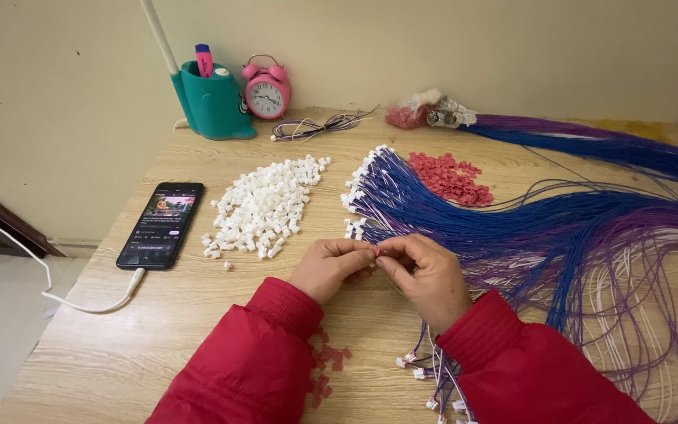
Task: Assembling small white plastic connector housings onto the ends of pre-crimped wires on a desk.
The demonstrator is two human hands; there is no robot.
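Centrally, a tiny red plastic connector housing [377,252] is pinched between the closed fingertips of the left hand [333,267] and right hand [425,276], above the wooden table [103,353]. Light, rigid and easily dropped, it seems best gripped by its flat sides.

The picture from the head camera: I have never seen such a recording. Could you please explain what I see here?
The camera sits on a person's head and looks down at a wooden table. The left hand and right hand, in red sleeves, meet and pinch a small red piece between their fingertips. On the table lie a pile of white plastic pieces, a pile of red pieces, blue and purple wires, a phone, a pink alarm clock and a teal pen holder.
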